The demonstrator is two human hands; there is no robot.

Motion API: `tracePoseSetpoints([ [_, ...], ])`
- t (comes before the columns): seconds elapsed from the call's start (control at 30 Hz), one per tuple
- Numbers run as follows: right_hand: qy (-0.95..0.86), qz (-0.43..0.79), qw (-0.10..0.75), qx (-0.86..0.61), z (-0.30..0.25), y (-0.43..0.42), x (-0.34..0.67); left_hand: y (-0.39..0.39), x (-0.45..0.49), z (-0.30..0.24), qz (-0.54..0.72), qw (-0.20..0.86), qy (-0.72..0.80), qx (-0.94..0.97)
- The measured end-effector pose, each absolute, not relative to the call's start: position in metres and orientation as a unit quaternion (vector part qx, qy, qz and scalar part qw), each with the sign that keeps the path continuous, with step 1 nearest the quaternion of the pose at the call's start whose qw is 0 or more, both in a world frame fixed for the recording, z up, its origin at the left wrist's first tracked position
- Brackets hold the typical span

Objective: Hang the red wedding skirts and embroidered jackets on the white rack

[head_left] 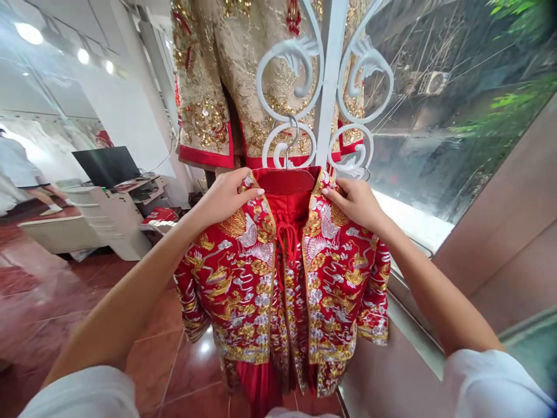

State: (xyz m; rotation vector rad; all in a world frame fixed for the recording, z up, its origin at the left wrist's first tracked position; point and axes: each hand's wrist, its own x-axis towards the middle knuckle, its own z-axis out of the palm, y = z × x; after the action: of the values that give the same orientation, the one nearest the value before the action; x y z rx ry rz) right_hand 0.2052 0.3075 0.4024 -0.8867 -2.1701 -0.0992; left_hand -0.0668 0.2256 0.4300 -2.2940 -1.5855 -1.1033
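A red jacket (243, 278) thick with gold and silver embroidery hangs on a hanger from a white scrolled metal stand (333, 87). My left hand (224, 197) grips the jacket's left shoulder, fingers curled over the cloth. On the right shoulder, near the collar, my right hand (357, 203) is closed on the cloth too. The hanger's metal hook (292, 142) catches a lower curl of the stand. The front of the jacket hangs apart, showing a red lining and a tie cord.
A gold embroidered garment (230, 69) hangs higher on the same stand. A large window (435, 116) and its sill run along the right. At left are a white desk (108, 215) with a dark monitor (107, 165), a glossy red tiled floor, and another person (26, 174) far off.
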Motion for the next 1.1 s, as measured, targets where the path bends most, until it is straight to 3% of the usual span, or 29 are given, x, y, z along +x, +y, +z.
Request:
tracePoseSetpoints([
  [0.23, -0.826, -0.056, 0.460, -0.321, 0.416, 0.299, 0.192, 0.229, -0.047, 0.439, -0.455, 0.198, -0.517, -0.698],
  [0.47, -0.854, 0.018, 0.453, -0.255, 0.420, 0.302, 0.195, 0.227, -0.051, 0.432, -0.446, 0.192, -0.530, -0.695],
  [0.57, -0.828, -0.020, 0.487, -0.277, 0.419, 0.305, 0.188, 0.232, -0.053, 0.430, -0.481, 0.207, -0.523, -0.673],
  [0.7, -0.823, -0.087, 0.455, -0.330, 0.412, 0.297, 0.181, 0.231, -0.044, 0.425, -0.475, 0.226, -0.547, -0.651],
  [0.77, -0.812, -0.129, 0.451, -0.348, 0.395, 0.281, 0.180, 0.222, -0.030, 0.409, -0.460, 0.262, -0.561, -0.636],
  [0.9, -0.740, -0.191, 0.530, -0.367, 0.328, 0.234, 0.173, 0.194, 0.005, 0.336, -0.438, 0.366, -0.574, -0.587],
  [1.1, -0.684, -0.178, 0.545, -0.452, 0.235, 0.220, 0.141, 0.185, 0.016, 0.232, -0.455, 0.376, -0.632, -0.502],
])
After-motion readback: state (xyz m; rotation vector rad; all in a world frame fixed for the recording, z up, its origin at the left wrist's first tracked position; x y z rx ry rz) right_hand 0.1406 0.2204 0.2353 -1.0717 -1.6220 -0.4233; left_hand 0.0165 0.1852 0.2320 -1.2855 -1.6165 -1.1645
